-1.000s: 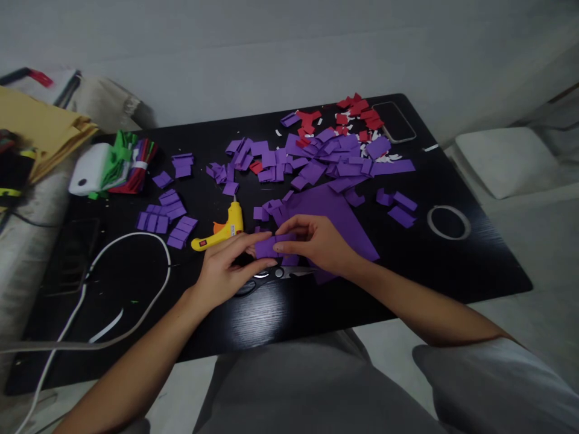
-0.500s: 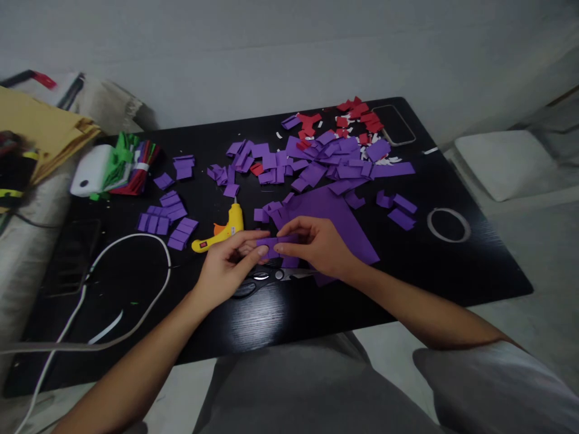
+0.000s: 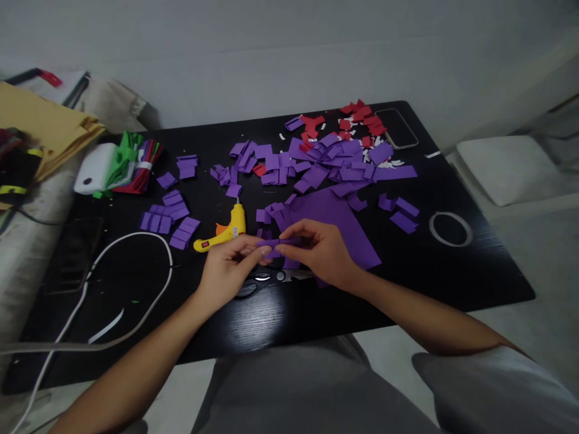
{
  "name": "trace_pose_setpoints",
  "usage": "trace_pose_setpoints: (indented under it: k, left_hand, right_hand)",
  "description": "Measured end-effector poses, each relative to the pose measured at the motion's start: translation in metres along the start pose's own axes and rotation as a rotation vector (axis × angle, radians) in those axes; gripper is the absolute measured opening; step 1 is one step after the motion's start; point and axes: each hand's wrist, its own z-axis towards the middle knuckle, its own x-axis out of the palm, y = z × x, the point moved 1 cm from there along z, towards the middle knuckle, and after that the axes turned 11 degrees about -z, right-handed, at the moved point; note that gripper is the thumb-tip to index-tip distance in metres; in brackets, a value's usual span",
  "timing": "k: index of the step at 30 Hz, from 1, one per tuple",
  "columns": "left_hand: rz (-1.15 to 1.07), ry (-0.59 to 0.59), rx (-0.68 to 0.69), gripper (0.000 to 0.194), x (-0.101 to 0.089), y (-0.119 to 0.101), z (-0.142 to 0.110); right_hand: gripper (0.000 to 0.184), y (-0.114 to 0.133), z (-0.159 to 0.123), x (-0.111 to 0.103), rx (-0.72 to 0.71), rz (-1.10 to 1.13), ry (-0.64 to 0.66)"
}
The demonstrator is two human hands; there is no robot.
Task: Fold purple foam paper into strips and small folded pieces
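Observation:
Between my two hands is a small purple paper strip, seen almost edge-on. My left hand pinches its left end between thumb and fingers. My right hand grips the right end the same way. Just behind my left hand lies a yellow glue gun, nozzle pointing away. Black-handled scissors rest on the table beneath my hands, partly hidden by them. Beyond my right hand is a large purple paper sheet, with small folded purple pieces at its left edge.
Purple pieces and red pieces are heaped at the back of the black table. Folded purple bundles lie left. A white cable loops at the left. A tape ring sits right, a phone-shaped frame behind.
The purple strip has turned from showing its flat face to nearly edge-on between my fingers. Both hands keep their grip. The view has shifted slightly.

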Motion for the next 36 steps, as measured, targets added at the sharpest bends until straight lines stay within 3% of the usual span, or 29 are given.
trace_pose_setpoints:
  k: [9, 24, 30, 36]
  left_hand:
    - [0.047, -0.063, 0.055, 0.012, 0.0012, -0.0006, -0.0021]
    - [0.129, -0.046, 0.153, 0.003, 0.0004, -0.0041, -0.0002]
    - [0.085, -0.086, 0.078, 0.007, 0.0001, -0.0025, 0.0006]
    - [-0.089, 0.0, -0.117, 0.02, 0.0026, 0.0009, 0.0023]
  right_hand:
    - [0.019, -0.0008, -0.0028, 0.0016, -0.049, -0.027, -0.015]
    - [0.025, -0.0025, -0.0014, 0.0016, -0.043, -0.036, 0.018]
    - [0.031, -0.0017, 0.0019, -0.0001, 0.026, -0.056, 0.066]
    - [0.035, -0.0059, 0.0041, -0.001, 0.087, 0.03, 0.041]
